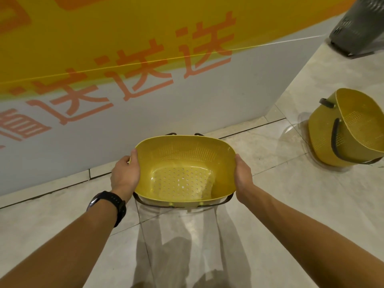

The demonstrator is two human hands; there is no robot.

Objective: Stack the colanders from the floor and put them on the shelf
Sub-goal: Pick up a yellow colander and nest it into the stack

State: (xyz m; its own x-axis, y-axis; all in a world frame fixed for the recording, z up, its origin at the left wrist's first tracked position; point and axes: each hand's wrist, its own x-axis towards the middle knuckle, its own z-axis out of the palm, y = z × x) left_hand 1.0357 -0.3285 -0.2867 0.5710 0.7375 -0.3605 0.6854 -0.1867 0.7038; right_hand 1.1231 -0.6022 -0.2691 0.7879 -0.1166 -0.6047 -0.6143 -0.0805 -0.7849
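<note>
Left hand (124, 175) and right hand (243, 177) clasp the short ends of an upright yellow perforated plastic colander (182, 169) above the tiled floor (280, 204), seemingly for stacking with the tipped yellow colander (345, 132) lying well apart

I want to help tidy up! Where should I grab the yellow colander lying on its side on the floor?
Probably the upper rim of the tipped colander, coming from above. It lies on its side on the floor, so that edge stands free and the open mouth leaves room for fingers.
</note>
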